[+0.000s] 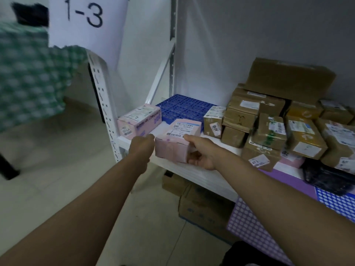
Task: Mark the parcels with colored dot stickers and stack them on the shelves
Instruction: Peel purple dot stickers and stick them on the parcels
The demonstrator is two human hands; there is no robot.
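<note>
A pink parcel (177,140) with a white shipping label on top sits at the front edge of the white shelf (201,175). My right hand (201,152) grips its right side, thumb on top and fingers underneath. My left hand (141,145) has curled fingers and touches the parcel's left side. A second pink parcel (139,120) lies just behind, at the shelf's left end. A purple sheet of dot stickers (251,229) and a blue one (338,202) lie at the lower right.
Several brown cardboard parcels (269,120) are stacked on the right of the shelf, with a black bag (326,177) in front. A blue perforated mat (184,107) covers the shelf's back. A white upright post (103,100) stands left. Boxes (201,206) sit under the shelf.
</note>
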